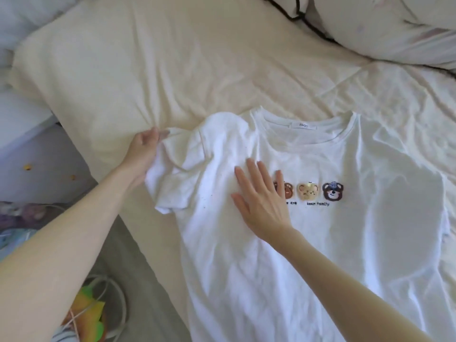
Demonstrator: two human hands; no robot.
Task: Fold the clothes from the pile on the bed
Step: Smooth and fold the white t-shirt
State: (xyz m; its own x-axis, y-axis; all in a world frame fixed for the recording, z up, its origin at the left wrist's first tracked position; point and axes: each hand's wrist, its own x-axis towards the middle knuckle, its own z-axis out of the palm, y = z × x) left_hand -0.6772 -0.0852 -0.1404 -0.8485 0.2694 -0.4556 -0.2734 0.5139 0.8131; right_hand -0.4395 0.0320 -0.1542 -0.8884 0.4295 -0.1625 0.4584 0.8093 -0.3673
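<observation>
Left hand (144,149) pinching t-shirt (320,243) sleeve, right hand (261,201) flat on chest

Cream sheet (172,70) rumpled across my bed, running wide ahead of me. Up at the far right, a pale pillow (394,28) with black piping. Down to my left, off the bed's edge, a white wire basket (118,302) with yellow-green stuff inside.

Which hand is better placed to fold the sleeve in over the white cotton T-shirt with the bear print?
Probably the left hand: it already grips the sleeve. The right hand lies flat on the white cotton T-shirt, holding it down.
</observation>
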